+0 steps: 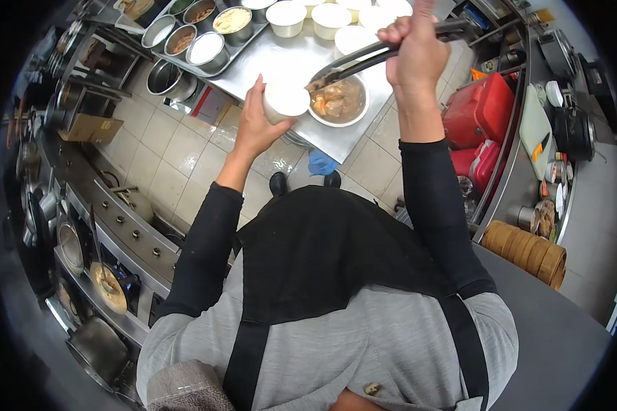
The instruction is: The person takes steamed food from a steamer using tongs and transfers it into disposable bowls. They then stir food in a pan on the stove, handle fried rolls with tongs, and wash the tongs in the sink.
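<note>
My left hand point(256, 130) is wrapped round the side of a white tub point(286, 100), holding it at the near edge of a steel table point(253, 74). My right hand point(418, 61) grips a pair of dark tongs point(371, 60), which slant down to the left. Their tips meet pale brown food pieces beside the tub's rim. Below the tips is a white bowl point(365, 109) with chunks of food point(333, 103) in brownish liquid. The tub's inside looks washed out white, so its contents cannot be made out.
Several white tubs point(286, 20) stand along the table's far side. Metal pots point(206, 52) of ingredients sit in a tray at the left. A stove with a pan point(110, 288) is on my left; red boxes point(483, 106) and bamboo steamers point(528, 253) are on my right.
</note>
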Available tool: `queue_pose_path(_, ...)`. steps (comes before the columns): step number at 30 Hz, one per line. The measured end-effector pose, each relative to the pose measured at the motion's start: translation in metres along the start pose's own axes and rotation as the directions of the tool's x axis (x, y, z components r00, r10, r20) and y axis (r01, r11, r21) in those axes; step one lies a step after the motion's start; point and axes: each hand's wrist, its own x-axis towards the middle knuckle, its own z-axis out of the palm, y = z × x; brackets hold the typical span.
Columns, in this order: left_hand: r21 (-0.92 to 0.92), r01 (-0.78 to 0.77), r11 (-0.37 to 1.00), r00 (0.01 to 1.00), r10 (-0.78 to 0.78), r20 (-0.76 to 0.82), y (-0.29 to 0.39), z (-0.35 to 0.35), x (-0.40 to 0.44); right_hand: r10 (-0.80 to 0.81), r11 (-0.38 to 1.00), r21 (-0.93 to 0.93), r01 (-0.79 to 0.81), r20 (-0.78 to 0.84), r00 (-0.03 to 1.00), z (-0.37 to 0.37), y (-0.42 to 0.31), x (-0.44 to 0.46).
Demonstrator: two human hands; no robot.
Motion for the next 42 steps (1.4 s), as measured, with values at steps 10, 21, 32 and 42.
queue_pose_path(10,-0.113,0.059,0.992,0.998,-0.06,-0.007,-0.008,0.009,-0.008,-0.073,0.961,-0.272,0.047,-0.086,0.994,-0.015,0.031,0.014)
queue_pose_path(21,-0.02,0.043,0.999,0.999,-0.043,0.004,-0.01,0.01,-0.011,-0.131,0.978,-0.174,0.114,-0.091,0.987,-0.003,0.016,0.014)
queue_pose_path(32,-0.11,0.113,0.987,0.993,-0.116,-0.022,-0.02,0.011,-0.017,-0.06,0.978,-0.196,0.067,0.042,0.997,0.01,0.023,-0.003)
queue_pose_path(42,-0.094,0.117,0.989,0.992,-0.12,-0.028,-0.013,0.006,-0.02,-0.08,0.902,-0.42,0.097,0.058,0.995,0.005,0.054,-0.012)
